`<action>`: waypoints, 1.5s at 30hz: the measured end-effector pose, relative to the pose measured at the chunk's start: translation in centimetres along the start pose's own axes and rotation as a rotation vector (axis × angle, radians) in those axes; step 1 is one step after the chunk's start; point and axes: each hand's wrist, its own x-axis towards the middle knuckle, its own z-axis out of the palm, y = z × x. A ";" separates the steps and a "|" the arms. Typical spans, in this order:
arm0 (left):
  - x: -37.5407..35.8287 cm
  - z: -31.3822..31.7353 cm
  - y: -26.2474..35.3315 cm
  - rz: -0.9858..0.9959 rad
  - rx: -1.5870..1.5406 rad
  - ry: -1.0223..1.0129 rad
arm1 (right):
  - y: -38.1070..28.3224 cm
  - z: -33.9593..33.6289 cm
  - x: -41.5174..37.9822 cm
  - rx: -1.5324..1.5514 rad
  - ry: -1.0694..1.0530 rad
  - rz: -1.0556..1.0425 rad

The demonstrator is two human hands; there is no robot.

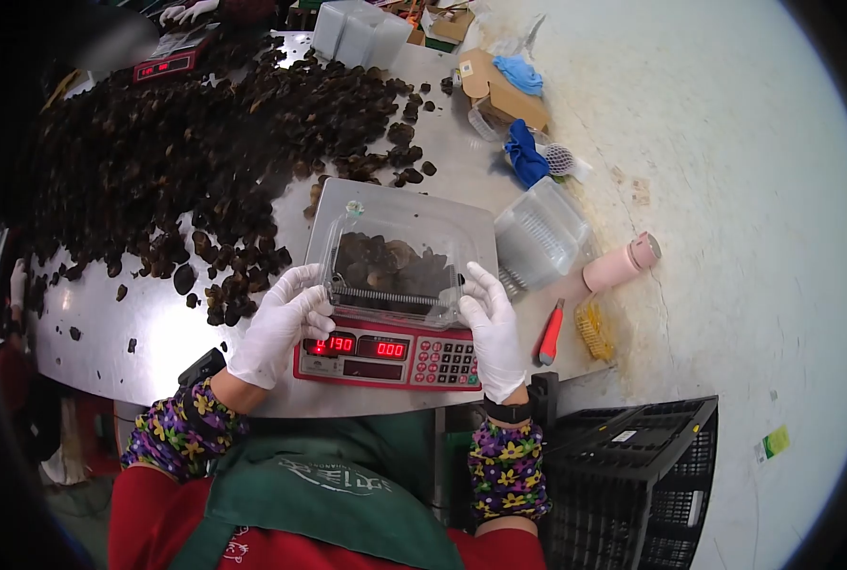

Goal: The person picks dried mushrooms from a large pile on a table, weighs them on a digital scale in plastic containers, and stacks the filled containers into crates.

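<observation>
Left on the counter (110, 353), dark pieces (171, 171) lie heaped. My left grip (279, 331) pinches the box (399, 300), likely to steady it on the scale (399, 372), whose display (357, 346) faces me, presumably for reading. My right grip (493, 334) meets the box's right edge; whether pinching, I cannot tell.

Scale (385, 356) sits at near edge of table (143, 332), box (399, 309) on it, mushrooms (390, 261) inside. Heap (186, 142) covers far left; trays (545, 233), bottle (621, 264), cutter (551, 332) line right edge.
</observation>
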 end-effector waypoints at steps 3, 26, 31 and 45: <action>-0.1 0.1 0.1 -0.002 -0.004 0.000 | -0.4 0.1 0.2 0.040 -0.037 0.028; -0.7 0.7 1.0 0.167 0.210 0.042 | -0.7 0.4 2.1 -0.050 -0.115 0.159; -0.5 0.7 1.0 0.101 0.134 0.072 | 0.7 1.0 2.4 -0.202 -0.077 0.003; 0.1 0.6 0.1 0.002 -0.009 0.137 | 0.4 0.8 0.4 -0.035 -0.084 0.285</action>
